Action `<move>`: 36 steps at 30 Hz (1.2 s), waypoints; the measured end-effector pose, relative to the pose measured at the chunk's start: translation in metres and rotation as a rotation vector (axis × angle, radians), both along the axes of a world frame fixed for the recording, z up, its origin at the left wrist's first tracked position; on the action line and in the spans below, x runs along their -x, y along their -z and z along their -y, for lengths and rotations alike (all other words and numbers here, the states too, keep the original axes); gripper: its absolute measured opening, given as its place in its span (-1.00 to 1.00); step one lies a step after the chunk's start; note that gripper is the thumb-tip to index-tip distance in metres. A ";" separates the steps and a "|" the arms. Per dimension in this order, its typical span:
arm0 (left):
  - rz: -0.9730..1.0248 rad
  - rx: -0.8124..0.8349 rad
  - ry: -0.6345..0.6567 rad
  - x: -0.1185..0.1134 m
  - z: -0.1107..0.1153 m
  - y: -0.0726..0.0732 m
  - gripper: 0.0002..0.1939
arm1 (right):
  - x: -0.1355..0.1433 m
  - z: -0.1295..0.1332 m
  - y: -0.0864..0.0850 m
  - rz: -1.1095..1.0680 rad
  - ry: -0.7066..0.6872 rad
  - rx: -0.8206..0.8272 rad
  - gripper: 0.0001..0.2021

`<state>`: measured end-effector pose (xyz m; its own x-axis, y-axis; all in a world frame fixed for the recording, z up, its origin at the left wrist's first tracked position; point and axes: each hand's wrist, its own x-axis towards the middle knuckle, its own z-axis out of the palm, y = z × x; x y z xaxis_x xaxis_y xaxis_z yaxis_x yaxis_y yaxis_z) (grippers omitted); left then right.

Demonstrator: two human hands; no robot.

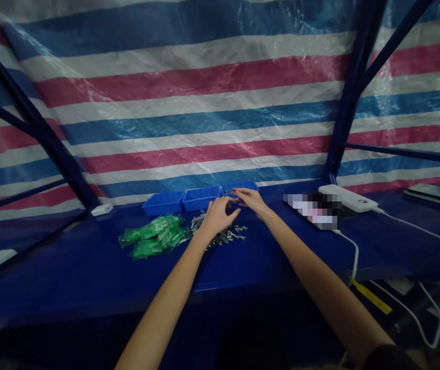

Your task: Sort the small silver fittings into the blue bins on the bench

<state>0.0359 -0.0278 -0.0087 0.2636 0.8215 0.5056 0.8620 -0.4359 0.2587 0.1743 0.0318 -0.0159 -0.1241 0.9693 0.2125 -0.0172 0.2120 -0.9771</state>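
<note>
My left hand [217,217] hovers over a pile of small silver metal screws or similar fasteners [225,237], its thumb held apart from the curved fingers. Nothing can be made out in it. My right hand [253,200] reaches leftward at the front of the right blue bin [245,185], where a few small metal pieces show. Its fingers look spread, though whether a tiny part lies at the tips is too small to see. Left of the pile lie green plastic bags [158,236]. Two more blue bins, a middle bin [202,198] and a left bin [163,203], stand behind.
On the right of the blue table [89,277] lie a phone [314,209] and a white power bank [348,198] with white cables. A small white adapter [101,209] sits at the left back. Blue frame posts [345,113] and a striped tarp [204,113] bound the back.
</note>
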 end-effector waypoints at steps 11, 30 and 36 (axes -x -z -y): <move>-0.165 0.233 0.235 -0.003 0.005 0.006 -0.84 | -0.006 0.006 0.016 0.761 0.229 -0.047 -0.97; 0.098 0.049 -0.257 -0.006 0.002 0.004 -0.83 | 0.003 0.014 0.009 0.541 0.107 0.069 -0.70; 0.120 -0.043 -0.335 -0.007 0.004 0.000 -0.83 | 0.013 0.021 -0.001 0.058 -0.075 0.134 -0.77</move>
<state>0.0424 -0.0322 -0.0090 -0.0799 0.8295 0.5527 0.9235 -0.1470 0.3542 0.1617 0.0104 -0.0153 -0.2050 0.9761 0.0724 0.0294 0.0801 -0.9964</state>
